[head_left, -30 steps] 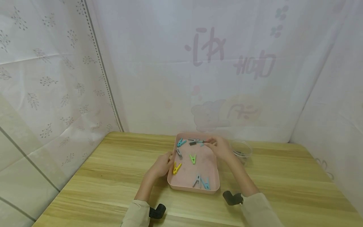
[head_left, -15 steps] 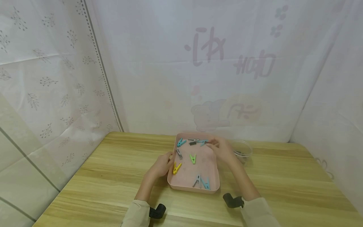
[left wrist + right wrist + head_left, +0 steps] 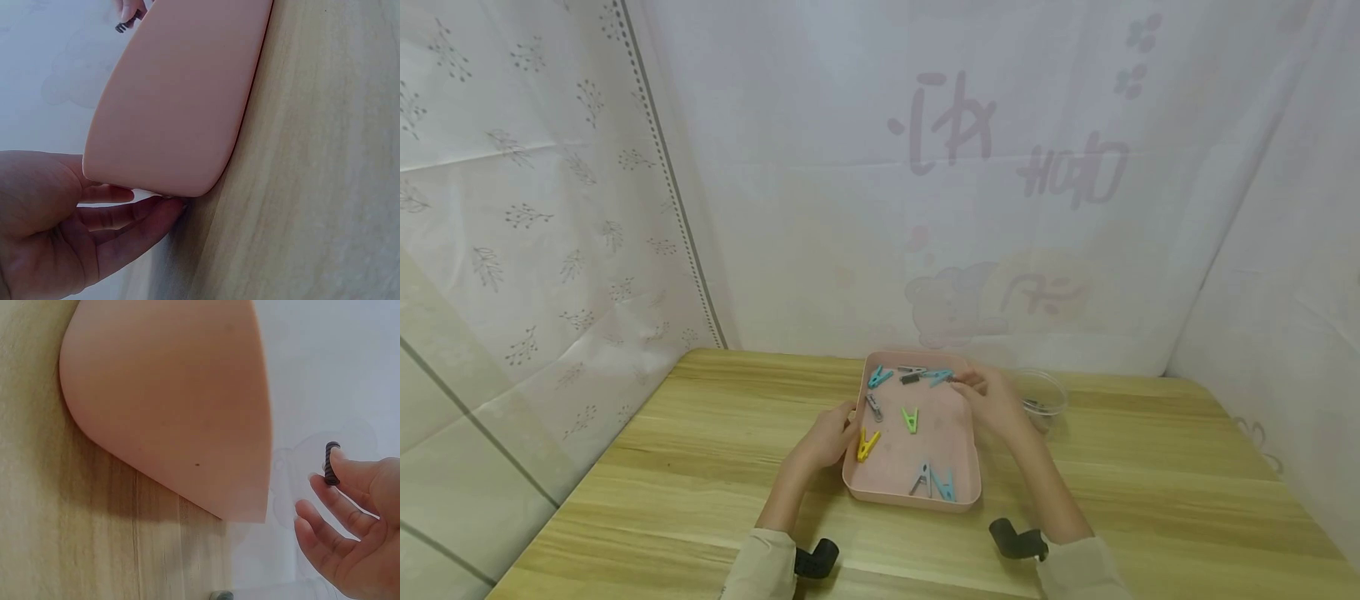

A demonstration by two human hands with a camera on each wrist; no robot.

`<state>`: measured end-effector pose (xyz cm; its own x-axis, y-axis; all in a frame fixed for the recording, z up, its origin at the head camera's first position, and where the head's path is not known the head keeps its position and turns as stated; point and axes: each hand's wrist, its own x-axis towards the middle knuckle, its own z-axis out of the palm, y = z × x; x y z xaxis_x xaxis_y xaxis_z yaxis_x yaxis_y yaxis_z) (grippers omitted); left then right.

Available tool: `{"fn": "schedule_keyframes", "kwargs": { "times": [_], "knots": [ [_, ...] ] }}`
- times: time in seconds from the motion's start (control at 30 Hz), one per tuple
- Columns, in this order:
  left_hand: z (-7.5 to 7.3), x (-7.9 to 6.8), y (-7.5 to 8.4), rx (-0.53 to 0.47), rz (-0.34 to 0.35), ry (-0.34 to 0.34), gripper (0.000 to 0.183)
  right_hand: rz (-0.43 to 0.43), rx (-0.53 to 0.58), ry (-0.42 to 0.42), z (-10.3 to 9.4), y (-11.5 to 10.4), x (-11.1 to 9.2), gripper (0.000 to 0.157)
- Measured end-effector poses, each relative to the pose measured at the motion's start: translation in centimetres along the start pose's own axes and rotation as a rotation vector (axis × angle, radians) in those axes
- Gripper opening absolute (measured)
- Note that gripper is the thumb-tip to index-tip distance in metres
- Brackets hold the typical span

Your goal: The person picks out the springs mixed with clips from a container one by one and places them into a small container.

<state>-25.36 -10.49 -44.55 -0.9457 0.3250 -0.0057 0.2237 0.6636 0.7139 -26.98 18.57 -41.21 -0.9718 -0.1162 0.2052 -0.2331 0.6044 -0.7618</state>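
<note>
A pink tray (image 3: 897,490) on the table holds several clothespins, among them a yellow clothespin (image 3: 867,445), a green clothespin (image 3: 911,420) and a light-blue clothespin (image 3: 939,377). My left hand (image 3: 829,435) grips the tray's left side, its fingertips against the outer wall in the left wrist view. Above the tray's far right corner, my right hand (image 3: 992,400) pinches a small dark ribbed cylinder (image 3: 332,464) between thumb and index finger. The other fingers of this hand are loosely bent. A short dark piece (image 3: 910,378) lies near the tray's far wall.
A clear round container (image 3: 1043,390) stands right of the tray, behind my right forearm, with dark bits inside. The wooden table (image 3: 715,467) extends to both sides. A printed curtain (image 3: 820,208) hangs behind its far edge.
My right hand has drawn slightly to the right with the dark ribbed cylinder, uncovering more of the light-blue clothespin beside it. The left hand and the tray look unmoved.
</note>
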Motion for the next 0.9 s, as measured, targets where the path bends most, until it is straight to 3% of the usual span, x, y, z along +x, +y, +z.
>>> {"fn": "schedule_keyframes", "kwargs": {
  "times": [0.9],
  "knots": [
    [0.0,-0.1,0.0,-0.049,0.003,0.011,0.044,-0.015,-0.011,0.056,-0.8,0.6,-1.4,0.025]
  ]
}}
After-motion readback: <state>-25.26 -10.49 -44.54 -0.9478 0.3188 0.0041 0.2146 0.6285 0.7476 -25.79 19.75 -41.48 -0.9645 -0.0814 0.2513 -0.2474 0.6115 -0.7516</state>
